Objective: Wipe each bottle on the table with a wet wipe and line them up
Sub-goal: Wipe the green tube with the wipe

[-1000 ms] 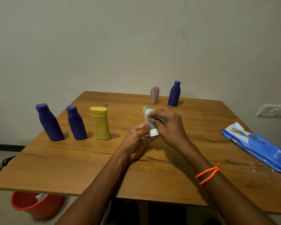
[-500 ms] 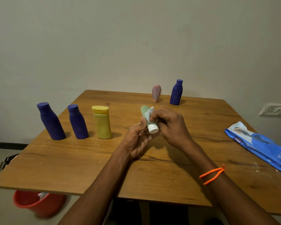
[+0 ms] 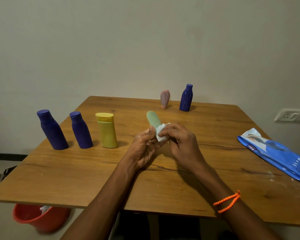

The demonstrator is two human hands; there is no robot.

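Left hand [image 3: 144,149] is gripping the lower end of the green tube [image 3: 153,120], fingers curled round it, thumb up along its side; tube is sitting above the middle of the table [image 3: 76,174], rounded end tilting up and away. Right hand [image 3: 182,144] is pinching a white wet wipe [image 3: 161,134] against the tube, fingertips curled on it. Three bottles are standing in a row at the left: big blue bottle [image 3: 52,130], smaller blue bottle [image 3: 80,130], yellow bottle [image 3: 107,130], near each other, not touching. Pink bottle [image 3: 164,98] and ribbed blue bottle [image 3: 186,98] are standing at the far edge. Blue wipes pack [image 3: 277,153] is lying at the right. Red bucket [image 3: 40,217] is sitting under the table's left corner. Orange bead bracelet [image 3: 227,201] is wrapping the right wrist.
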